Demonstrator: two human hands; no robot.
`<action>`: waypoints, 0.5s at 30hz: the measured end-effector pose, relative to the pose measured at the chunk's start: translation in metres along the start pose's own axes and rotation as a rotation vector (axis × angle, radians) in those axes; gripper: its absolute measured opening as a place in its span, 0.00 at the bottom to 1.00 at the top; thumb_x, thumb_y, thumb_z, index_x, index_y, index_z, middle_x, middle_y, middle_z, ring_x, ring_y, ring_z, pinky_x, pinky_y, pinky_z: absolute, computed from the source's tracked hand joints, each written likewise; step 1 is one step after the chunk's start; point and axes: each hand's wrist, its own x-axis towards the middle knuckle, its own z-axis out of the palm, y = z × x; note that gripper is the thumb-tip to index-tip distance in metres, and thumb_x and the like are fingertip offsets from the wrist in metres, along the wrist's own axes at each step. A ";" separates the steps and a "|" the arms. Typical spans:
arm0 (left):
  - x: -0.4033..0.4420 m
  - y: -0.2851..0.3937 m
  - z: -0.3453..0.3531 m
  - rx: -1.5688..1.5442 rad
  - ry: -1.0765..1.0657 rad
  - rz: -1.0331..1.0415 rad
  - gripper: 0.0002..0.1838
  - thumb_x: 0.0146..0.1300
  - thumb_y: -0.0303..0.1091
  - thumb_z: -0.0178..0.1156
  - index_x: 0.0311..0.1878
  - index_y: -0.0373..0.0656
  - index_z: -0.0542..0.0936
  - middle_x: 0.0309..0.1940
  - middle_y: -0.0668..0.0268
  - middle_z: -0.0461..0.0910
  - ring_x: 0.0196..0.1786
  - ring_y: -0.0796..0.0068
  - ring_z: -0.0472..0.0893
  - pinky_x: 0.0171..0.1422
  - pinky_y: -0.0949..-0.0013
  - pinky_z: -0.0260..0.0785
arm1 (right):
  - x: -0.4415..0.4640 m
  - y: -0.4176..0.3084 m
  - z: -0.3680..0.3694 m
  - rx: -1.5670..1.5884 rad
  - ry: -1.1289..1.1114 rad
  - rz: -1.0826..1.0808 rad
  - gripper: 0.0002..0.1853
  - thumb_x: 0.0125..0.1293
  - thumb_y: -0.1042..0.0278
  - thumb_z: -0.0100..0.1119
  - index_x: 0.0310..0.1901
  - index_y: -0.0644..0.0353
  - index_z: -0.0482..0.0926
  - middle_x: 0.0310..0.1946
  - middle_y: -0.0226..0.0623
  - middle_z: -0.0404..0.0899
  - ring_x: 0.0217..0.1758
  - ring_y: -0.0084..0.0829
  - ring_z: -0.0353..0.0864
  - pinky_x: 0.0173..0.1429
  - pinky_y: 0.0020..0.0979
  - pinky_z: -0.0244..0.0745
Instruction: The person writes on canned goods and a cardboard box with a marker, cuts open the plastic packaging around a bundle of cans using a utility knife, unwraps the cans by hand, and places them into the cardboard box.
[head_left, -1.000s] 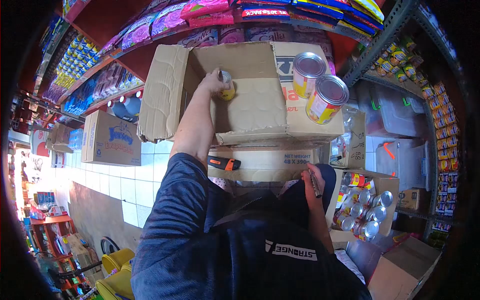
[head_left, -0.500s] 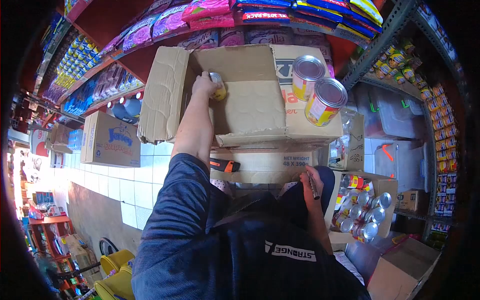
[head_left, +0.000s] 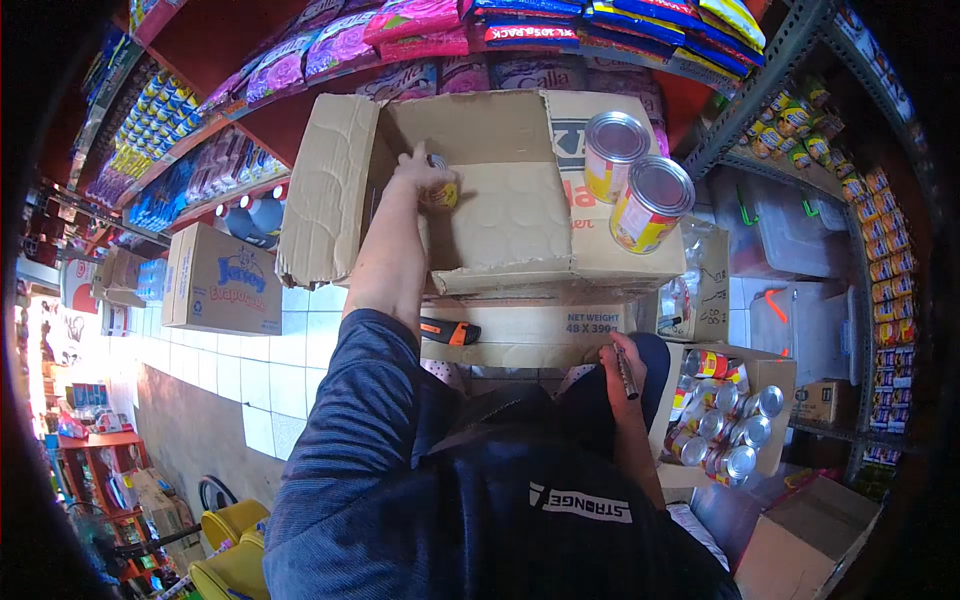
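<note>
My left hand (head_left: 424, 176) reaches into an open cardboard box (head_left: 508, 212). It is closed around a small can with a yellow label (head_left: 441, 198), near the box's left inner wall. One finger sticks up, and the hand hides part of the can. My right hand (head_left: 613, 362) rests by my knee, wrapped round a slim patterned pen or marker (head_left: 627, 372). Two larger cans, a rear one (head_left: 614, 150) and a front one (head_left: 651, 205), stand upright on the closed right part of the box top. An orange and black box cutter (head_left: 449, 331) lies in front of the box.
At right, a carton (head_left: 778, 395) holds several cans lying on their sides. Shelves with detergent packs (head_left: 420, 35) rise behind the box. A metal shelf post (head_left: 752, 95) stands at the right rear. Another carton (head_left: 222, 283) sits on the tiled floor at left.
My left hand has shifted slightly right and across the small can, covering more of its upper part. One finger now points up. My right hand has stayed where it was.
</note>
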 end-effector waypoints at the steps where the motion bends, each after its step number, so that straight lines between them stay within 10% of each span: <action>1: 0.009 -0.004 0.006 0.016 -0.021 0.006 0.60 0.37 0.59 0.70 0.73 0.52 0.51 0.68 0.47 0.55 0.69 0.51 0.62 0.70 0.58 0.60 | 0.000 0.000 0.000 -0.005 0.003 0.007 0.21 0.65 0.60 0.59 0.55 0.65 0.73 0.32 0.33 0.79 0.35 0.21 0.76 0.43 0.23 0.72; 15: -0.005 0.005 -0.010 0.137 0.018 0.004 0.46 0.46 0.58 0.68 0.68 0.50 0.64 0.66 0.53 0.62 0.65 0.55 0.68 0.66 0.58 0.65 | 0.000 -0.004 0.000 -0.016 -0.008 0.013 0.20 0.65 0.62 0.58 0.54 0.65 0.73 0.31 0.32 0.78 0.34 0.21 0.75 0.41 0.23 0.72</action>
